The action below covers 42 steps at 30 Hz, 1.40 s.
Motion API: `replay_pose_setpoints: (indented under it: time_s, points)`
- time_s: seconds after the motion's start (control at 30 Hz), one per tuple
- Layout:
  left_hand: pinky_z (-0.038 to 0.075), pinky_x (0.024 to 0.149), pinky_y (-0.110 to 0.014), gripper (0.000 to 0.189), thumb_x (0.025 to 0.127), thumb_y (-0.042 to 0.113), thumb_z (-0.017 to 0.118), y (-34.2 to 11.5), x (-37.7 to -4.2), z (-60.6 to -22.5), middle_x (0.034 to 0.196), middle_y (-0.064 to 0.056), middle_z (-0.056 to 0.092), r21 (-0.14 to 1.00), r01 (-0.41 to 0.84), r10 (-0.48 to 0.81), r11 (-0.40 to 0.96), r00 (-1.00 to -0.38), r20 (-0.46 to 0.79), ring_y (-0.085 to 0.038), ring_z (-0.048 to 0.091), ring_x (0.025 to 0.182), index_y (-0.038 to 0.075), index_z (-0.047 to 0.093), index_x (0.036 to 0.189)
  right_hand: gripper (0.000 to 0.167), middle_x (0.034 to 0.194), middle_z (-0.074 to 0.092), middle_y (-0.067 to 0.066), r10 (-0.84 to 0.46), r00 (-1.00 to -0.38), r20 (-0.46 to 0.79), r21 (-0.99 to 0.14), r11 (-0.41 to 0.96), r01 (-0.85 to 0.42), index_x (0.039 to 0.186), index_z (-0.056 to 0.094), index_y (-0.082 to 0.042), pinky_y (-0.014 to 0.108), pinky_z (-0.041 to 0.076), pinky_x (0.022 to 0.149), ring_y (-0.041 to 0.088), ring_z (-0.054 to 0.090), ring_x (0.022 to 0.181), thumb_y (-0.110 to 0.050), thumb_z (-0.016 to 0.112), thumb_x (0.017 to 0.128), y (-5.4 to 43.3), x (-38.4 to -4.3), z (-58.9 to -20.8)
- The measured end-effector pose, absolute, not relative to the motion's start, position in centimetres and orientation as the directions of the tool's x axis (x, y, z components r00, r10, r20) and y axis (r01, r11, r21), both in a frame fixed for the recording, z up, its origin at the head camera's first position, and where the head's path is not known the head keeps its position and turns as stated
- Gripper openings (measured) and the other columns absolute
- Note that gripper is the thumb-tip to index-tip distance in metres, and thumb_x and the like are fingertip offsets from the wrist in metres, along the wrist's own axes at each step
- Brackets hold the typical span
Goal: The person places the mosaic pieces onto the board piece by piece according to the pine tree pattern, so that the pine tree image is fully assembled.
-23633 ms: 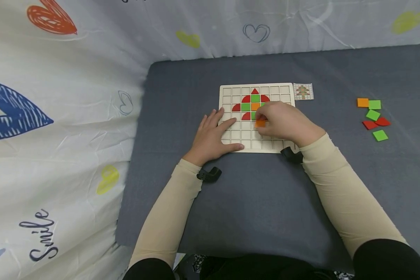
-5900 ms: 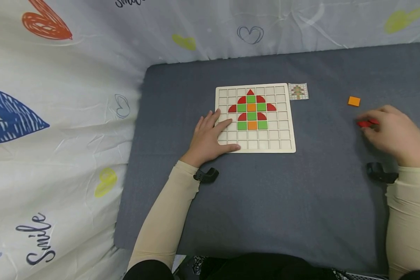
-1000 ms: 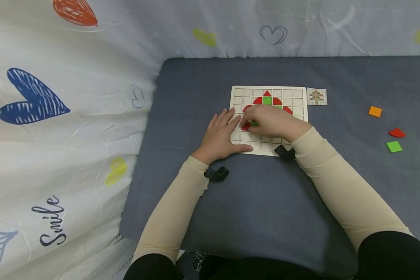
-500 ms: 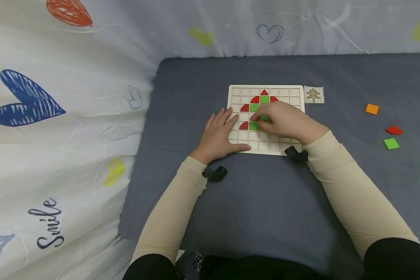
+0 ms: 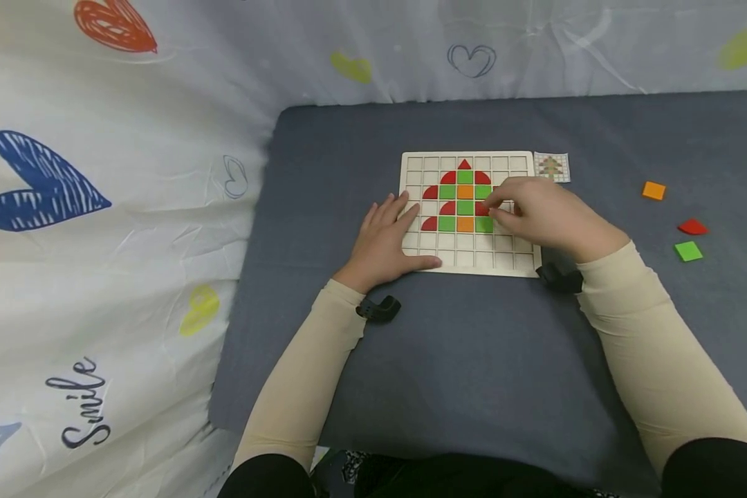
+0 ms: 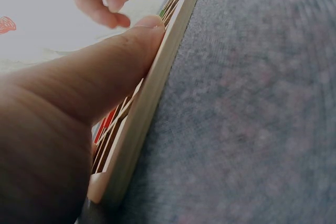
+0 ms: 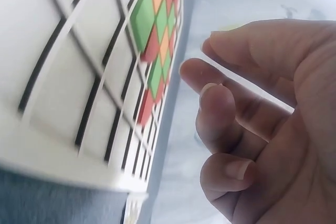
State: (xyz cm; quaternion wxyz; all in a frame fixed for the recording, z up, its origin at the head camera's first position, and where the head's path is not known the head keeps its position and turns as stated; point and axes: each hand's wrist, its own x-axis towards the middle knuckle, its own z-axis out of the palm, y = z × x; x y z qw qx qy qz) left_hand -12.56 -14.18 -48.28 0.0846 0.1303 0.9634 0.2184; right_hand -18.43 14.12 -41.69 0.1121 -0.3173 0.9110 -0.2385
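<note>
A pale grid board holds a tree-like pattern of tiles, topped by a red triangle. Below it are green squares, orange squares and red quarter-round tiles. My left hand rests on the board's left side with fingers spread, its thumb along the near edge. Over the board's right part hovers my right hand, fingers loosely bent. The right wrist view shows nothing between the right fingers, which are apart from the board.
A small card with a printed tree picture lies at the board's far right corner. Farther right on the grey cloth are a loose orange square, a red tile and a green square.
Over the last second my right hand has left the lower-left red tile and moved right. Since the oldest frame, several green and red tiles have joined the pattern. My left hand stays put.
</note>
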Motion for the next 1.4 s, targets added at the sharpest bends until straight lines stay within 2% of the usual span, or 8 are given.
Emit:
replay_pose_setpoints:
  time_s: [0.13, 0.33, 0.4, 0.7, 0.93, 1.17, 1.27, 1.4]
  points:
    - [-0.003, 0.132, -0.04, 0.113, 0.079, 0.076, 0.077, -14.2, -12.5, -48.4, 0.176, -0.002, 0.017, 0.438, 0.216, 0.289, 0.873, -0.951, -0.106, -0.023, 0.007, 0.164, 0.017, 0.035, 0.166, 0.022, 0.118, 0.074, 0.017, -0.598, -0.799, -0.055, -0.481, 0.718, -0.504, 0.116, 0.078, -0.002, 0.047, 0.052, 0.081, 0.029, 0.064, 0.094, -0.011, 0.066, 0.1, 15.4, -18.2, -41.5]
    - [-0.003, 0.132, -0.04, 0.112, 0.08, 0.076, 0.076, -14.2, -12.5, -48.5, 0.177, -0.002, 0.016, 0.434, 0.22, 0.293, 0.874, -0.95, -0.108, -0.023, 0.007, 0.164, 0.017, 0.036, 0.166, 0.023, 0.106, 0.073, 0.015, -0.534, -0.844, -0.052, -0.449, 0.768, -0.458, 0.118, 0.077, -0.002, 0.036, 0.043, 0.06, 0.022, 0.053, 0.071, -0.012, 0.068, 0.099, 17.8, -18.0, -41.7]
    - [-0.003, 0.132, -0.04, 0.112, 0.08, 0.076, 0.076, -14.2, -12.6, -48.4, 0.177, -0.002, 0.017, 0.435, 0.222, 0.294, 0.873, -0.95, -0.104, -0.023, 0.007, 0.164, 0.017, 0.036, 0.165, 0.023, 0.105, 0.072, 0.016, -0.511, -0.857, -0.063, -0.449, 0.782, -0.433, 0.119, 0.076, -0.002, 0.035, 0.042, 0.057, 0.022, 0.051, 0.068, -0.013, 0.069, 0.1, 18.5, -18.0, -41.8]
    - [-0.004, 0.132, -0.04, 0.112, 0.08, 0.077, 0.076, -14.5, -12.3, -48.6, 0.177, -0.002, 0.016, 0.429, 0.207, 0.279, 0.88, -0.954, -0.113, -0.023, 0.006, 0.164, 0.017, 0.036, 0.165, 0.025, 0.113, 0.071, 0.019, -0.453, -0.884, -0.116, -0.433, 0.824, -0.365, 0.121, 0.075, -0.002, 0.039, 0.046, 0.065, 0.025, 0.057, 0.08, -0.016, 0.066, 0.102, 21.1, -18.1, -42.2]
    - [-0.004, 0.132, -0.039, 0.11, 0.081, 0.075, 0.076, -14.4, -12.2, -48.5, 0.176, -0.002, 0.017, 0.444, 0.207, 0.279, 0.872, -0.955, -0.103, -0.023, 0.007, 0.164, 0.017, 0.037, 0.165, 0.027, 0.117, 0.072, 0.021, -0.397, -0.912, -0.102, -0.421, 0.848, -0.322, 0.121, 0.074, -0.001, 0.044, 0.048, 0.071, 0.029, 0.062, 0.088, -0.018, 0.067, 0.101, 24.0, -17.7, -42.5]
    - [-0.004, 0.132, -0.039, 0.11, 0.08, 0.074, 0.077, -14.2, -12.3, -48.3, 0.176, -0.002, 0.017, 0.44, 0.207, 0.282, 0.874, -0.953, -0.11, -0.023, 0.007, 0.163, 0.017, 0.037, 0.165, 0.032, 0.116, 0.07, 0.029, -0.288, -0.951, -0.109, -0.369, 0.9, -0.23, 0.121, 0.072, 0.003, 0.043, 0.043, 0.062, 0.028, 0.056, 0.073, -0.022, 0.065, 0.102, 27.1, -16.9, -42.9]
    - [-0.004, 0.132, -0.039, 0.11, 0.08, 0.074, 0.078, -14.1, -12.3, -48.2, 0.176, -0.002, 0.017, 0.439, 0.21, 0.285, 0.874, -0.952, -0.112, -0.023, 0.007, 0.164, 0.017, 0.037, 0.165, 0.034, 0.126, 0.068, 0.03, -0.225, -0.966, -0.13, -0.369, 0.915, -0.164, 0.123, 0.072, 0.002, 0.055, 0.048, 0.075, 0.042, 0.063, 0.096, -0.023, 0.062, 0.103, 28.3, -16.5, -42.8]
    - [-0.004, 0.132, -0.039, 0.11, 0.08, 0.074, 0.078, -14.0, -12.4, -48.2, 0.176, -0.002, 0.017, 0.434, 0.214, 0.287, 0.875, -0.952, -0.109, -0.023, 0.007, 0.164, 0.017, 0.037, 0.165, 0.037, 0.132, 0.062, 0.034, -0.126, -0.979, -0.16, -0.363, 0.93, -0.06, 0.126, 0.069, 0.004, 0.069, 0.044, 0.086, 0.054, 0.055, 0.117, -0.025, 0.06, 0.103, 29.5, -15.7, -42.8]
